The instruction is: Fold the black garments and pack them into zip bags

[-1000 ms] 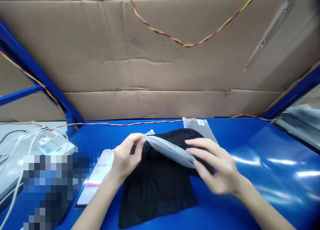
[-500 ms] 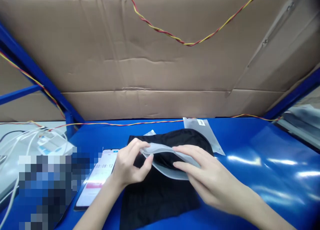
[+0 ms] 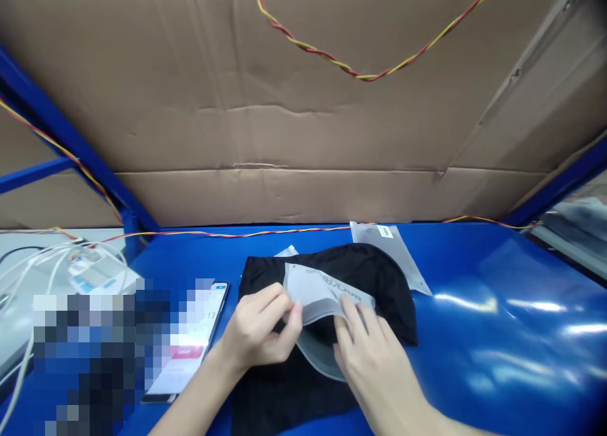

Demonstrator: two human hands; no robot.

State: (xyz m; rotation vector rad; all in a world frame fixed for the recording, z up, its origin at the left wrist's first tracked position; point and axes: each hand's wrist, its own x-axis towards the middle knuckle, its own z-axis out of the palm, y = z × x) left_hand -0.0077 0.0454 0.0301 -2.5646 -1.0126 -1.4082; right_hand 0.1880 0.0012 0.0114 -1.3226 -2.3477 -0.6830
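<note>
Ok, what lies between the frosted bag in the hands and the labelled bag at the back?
In the head view, the curved upper part of the black cloth lies between the held bag and the labelled bag.

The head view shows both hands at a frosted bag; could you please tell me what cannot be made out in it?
In the head view:
Inside of the frosted bag: partly hidden by its walls and the right hand.
Bag's lettering: blurred.
Phone: partly covered by the pixelated patch; digits blurred.
Black cloth: cut off by the bottom edge.
White label: print too small.
</note>
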